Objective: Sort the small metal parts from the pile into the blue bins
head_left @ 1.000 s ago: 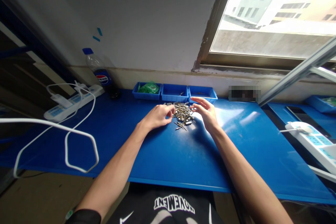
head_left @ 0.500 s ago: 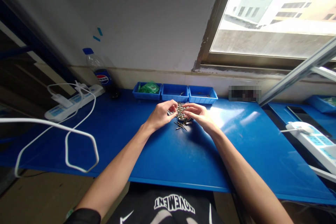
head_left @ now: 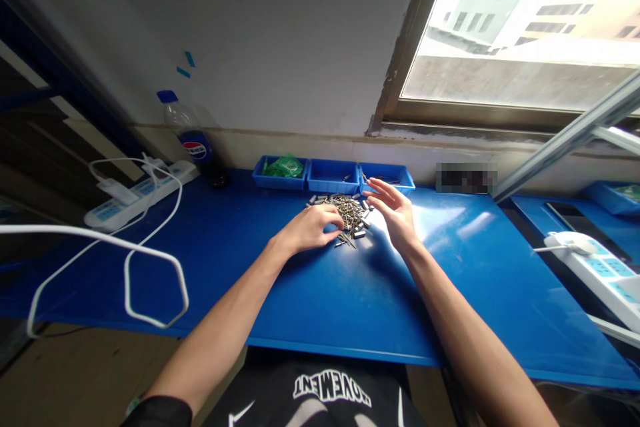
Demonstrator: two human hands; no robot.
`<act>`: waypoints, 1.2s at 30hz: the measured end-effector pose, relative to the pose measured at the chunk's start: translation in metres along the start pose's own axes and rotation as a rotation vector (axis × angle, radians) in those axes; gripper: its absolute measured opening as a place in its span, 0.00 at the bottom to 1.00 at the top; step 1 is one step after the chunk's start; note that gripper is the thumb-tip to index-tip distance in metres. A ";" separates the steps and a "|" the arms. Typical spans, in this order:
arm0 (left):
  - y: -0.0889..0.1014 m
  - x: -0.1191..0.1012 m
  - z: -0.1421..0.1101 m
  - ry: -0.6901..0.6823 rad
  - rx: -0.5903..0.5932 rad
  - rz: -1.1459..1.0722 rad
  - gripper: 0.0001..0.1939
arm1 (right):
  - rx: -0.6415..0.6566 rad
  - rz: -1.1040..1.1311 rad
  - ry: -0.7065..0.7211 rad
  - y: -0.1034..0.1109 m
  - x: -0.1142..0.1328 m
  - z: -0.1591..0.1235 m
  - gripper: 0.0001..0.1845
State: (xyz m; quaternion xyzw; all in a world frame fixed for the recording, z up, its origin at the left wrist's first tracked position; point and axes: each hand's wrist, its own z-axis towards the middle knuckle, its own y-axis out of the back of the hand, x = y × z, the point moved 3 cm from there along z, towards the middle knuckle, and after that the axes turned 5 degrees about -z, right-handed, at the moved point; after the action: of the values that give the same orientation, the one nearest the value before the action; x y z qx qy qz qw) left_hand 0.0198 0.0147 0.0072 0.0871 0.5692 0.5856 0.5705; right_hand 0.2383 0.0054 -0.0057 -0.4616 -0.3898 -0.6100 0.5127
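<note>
A loose pile of small metal parts (head_left: pixel 354 212), thin brass-coloured pins or screws mixed with short silver cylinders, lies on the blue table. My left hand (head_left: pixel 314 227) rests at the pile's left side with fingers curled and thumb close to them; whatever is in them is hidden. Raised over the pile's right edge, my right hand (head_left: pixel 394 210) points toward the right blue bin (head_left: pixel 387 188). A thin metal pin (head_left: pixel 365 177) shows at its fingertips. A few thin parts lie in that bin, and a small one is in the middle blue bin (head_left: pixel 333 185).
The left blue bin (head_left: pixel 280 182) holds green plastic. A cola bottle (head_left: pixel 195 147) stands by the wall. White power strips (head_left: pixel 107 213) flank both sides, with a white cable (head_left: pixel 155 250) looping over the left table edge. A metal bar (head_left: pixel 565 137) slants at right.
My right hand has lifted off the pile, up and right toward the right bin. My left hand has shifted slightly down and right, and more of the pile shows.
</note>
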 end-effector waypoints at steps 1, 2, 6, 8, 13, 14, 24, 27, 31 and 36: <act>-0.001 0.000 0.000 -0.009 0.029 0.006 0.04 | -0.015 0.007 0.010 0.002 0.000 0.001 0.28; -0.002 0.000 0.000 -0.013 0.053 0.017 0.05 | -0.023 0.011 0.012 0.003 -0.001 0.002 0.30; -0.005 0.002 0.000 0.009 0.127 0.053 0.05 | -0.018 -0.001 -0.016 0.003 -0.001 0.001 0.26; -0.005 0.004 -0.001 0.032 0.145 0.071 0.05 | -0.005 -0.015 -0.031 0.000 -0.001 0.000 0.23; -0.003 0.003 -0.001 0.064 0.177 0.125 0.05 | 0.015 -0.017 -0.044 -0.003 0.000 -0.002 0.20; -0.002 0.002 -0.001 0.068 0.184 0.132 0.05 | 0.016 -0.017 -0.046 -0.002 -0.001 -0.002 0.20; 0.000 -0.002 -0.001 0.088 0.201 0.141 0.04 | 0.053 -0.014 -0.063 -0.001 -0.002 -0.002 0.21; -0.001 -0.002 -0.001 0.063 0.202 0.133 0.05 | 0.065 -0.010 -0.076 -0.001 -0.002 -0.003 0.22; -0.001 -0.001 -0.003 0.044 0.194 0.114 0.04 | 0.074 -0.009 -0.090 -0.001 -0.003 -0.002 0.21; 0.000 0.005 -0.001 0.096 0.138 -0.010 0.05 | 0.102 0.002 -0.109 -0.001 -0.004 -0.002 0.22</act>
State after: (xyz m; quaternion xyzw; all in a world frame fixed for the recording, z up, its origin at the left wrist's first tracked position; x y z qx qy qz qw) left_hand 0.0168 0.0179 0.0042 0.0952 0.6355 0.5455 0.5381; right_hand 0.2369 0.0044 -0.0105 -0.4679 -0.4470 -0.5628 0.5142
